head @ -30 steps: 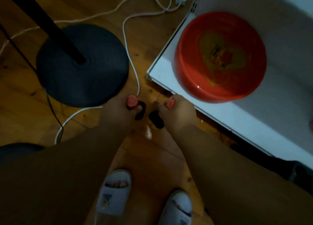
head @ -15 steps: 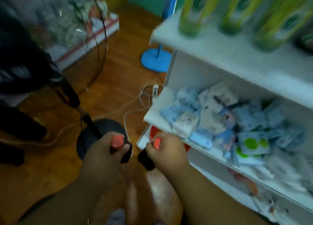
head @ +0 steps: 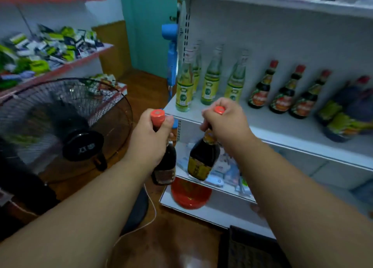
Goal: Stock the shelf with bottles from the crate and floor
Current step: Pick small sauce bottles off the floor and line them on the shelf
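Note:
My left hand [head: 150, 138] grips the neck of a dark sauce bottle [head: 164, 166] with an orange-red cap, hanging upright just left of the white shelf unit. My right hand [head: 227, 122] grips the neck of a second dark bottle [head: 202, 160] with a yellow label, tilted in front of the shelf's edge. Both bottles hang in the air below the middle shelf board [head: 262, 124]. On that board stand pale yellow-green bottles [head: 184, 85] at the left and dark red-capped sauce bottles [head: 260, 90] further right.
A black standing fan [head: 66, 122] fills the left, its white cable [head: 149, 211] trailing over the wooden floor. A red bowl [head: 190, 195] sits on the bottom shelf, packets [head: 222, 168] on the one above. A dark crate edge [head: 248, 245] shows low right. Another packet rack [head: 50, 51] stands far left.
My view rose from the floor to the middle shelf. Both hands lifted their bottles from near the floor up to the shelf's front edge.

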`<action>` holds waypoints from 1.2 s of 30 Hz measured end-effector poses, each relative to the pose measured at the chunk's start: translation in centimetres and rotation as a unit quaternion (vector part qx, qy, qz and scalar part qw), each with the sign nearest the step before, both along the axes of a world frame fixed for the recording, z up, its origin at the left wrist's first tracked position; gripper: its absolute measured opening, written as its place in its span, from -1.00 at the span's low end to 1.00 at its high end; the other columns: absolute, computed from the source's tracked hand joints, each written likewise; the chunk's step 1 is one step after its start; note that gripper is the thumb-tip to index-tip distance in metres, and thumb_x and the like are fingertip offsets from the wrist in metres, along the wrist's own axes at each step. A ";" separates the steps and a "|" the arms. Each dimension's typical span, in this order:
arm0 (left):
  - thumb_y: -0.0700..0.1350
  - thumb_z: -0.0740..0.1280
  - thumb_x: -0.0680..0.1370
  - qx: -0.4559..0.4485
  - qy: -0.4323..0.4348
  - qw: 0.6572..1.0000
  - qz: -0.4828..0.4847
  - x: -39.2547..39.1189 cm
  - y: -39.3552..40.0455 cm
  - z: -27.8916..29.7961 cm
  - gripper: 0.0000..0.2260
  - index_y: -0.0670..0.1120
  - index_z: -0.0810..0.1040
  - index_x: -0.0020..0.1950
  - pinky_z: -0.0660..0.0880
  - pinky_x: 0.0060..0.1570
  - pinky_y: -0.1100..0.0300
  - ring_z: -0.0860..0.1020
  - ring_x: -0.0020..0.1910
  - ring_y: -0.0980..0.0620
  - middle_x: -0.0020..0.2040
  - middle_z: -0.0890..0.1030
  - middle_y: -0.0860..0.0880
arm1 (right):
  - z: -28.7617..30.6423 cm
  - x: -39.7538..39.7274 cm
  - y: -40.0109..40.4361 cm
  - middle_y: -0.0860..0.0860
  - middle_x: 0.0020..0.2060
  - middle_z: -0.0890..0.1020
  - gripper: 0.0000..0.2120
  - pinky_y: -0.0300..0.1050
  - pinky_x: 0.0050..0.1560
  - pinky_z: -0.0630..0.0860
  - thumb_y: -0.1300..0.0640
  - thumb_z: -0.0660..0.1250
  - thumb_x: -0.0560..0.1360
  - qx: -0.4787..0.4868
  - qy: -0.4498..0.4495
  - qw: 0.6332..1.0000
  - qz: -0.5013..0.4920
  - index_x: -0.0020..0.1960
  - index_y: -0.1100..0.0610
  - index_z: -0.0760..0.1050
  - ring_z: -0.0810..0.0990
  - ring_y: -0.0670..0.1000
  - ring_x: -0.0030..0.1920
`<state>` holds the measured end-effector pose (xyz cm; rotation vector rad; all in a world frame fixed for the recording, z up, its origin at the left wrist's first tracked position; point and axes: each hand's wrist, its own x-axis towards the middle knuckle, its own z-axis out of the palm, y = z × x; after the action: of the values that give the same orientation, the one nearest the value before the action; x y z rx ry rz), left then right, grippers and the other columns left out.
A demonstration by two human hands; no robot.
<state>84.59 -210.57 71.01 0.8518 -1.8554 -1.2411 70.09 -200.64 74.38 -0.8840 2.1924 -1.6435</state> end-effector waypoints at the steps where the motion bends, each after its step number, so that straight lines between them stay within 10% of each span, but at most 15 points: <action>1: 0.09 0.26 0.60 0.003 0.004 1.000 -0.009 -0.1 0.3 0.8 -0.90 0.09 0.43 0.00 0.49 -0.25 0.22 0.55 -0.33 0.17 -0.18 0.62 -0.05 | 0.8 0.4 0.5 0.21 -0.43 0.64 -0.88 -0.14 -0.37 0.46 0.21 0.36 0.46 -0.024 -0.012 1.000 -0.009 -0.21 0.15 0.44 0.59 0.01 -0.46; 10: -0.09 0.41 0.53 0.074 0.074 0.988 -0.111 -0.5 3.3 6.1 -0.81 -0.10 0.45 -0.20 0.44 -0.52 0.24 0.45 -0.56 0.04 -0.44 0.46 -0.05 | 5.1 3.7 5.2 0.16 -0.59 0.44 -0.78 -0.06 -0.43 0.46 0.24 0.35 0.52 -0.202 -0.108 0.971 -0.070 -0.26 0.18 0.37 0.45 0.11 -0.56; 22: -0.20 0.30 0.43 0.199 0.134 0.889 -0.391 -3.8 16.9 10.1 -0.76 -0.08 0.32 -0.39 0.44 -0.44 0.13 0.31 -0.55 -0.04 -0.52 0.30 -0.08 | 7.9 2.2 23.6 0.14 -0.50 0.36 -0.78 0.02 -0.31 0.55 0.29 0.21 0.50 -0.222 -0.182 0.957 0.041 -0.31 0.16 0.31 0.42 0.11 -0.47; 36: -0.22 0.26 0.47 0.294 0.098 0.821 -0.479 -16.3 48.7 6.4 -0.79 -0.10 0.32 -0.33 0.42 -0.45 0.14 0.30 -0.58 -0.03 -0.52 0.30 -0.07 | 5.7 -5.2 55.6 0.11 -0.57 0.37 -0.63 -0.06 -0.41 0.46 0.20 0.39 0.52 -0.220 -0.121 0.932 -0.261 -0.35 0.11 0.28 0.36 0.06 -0.54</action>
<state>68.32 -161.83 77.42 -0.0388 -1.7555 -2.5005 64.92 -145.06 80.12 -0.1472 2.0211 -2.4028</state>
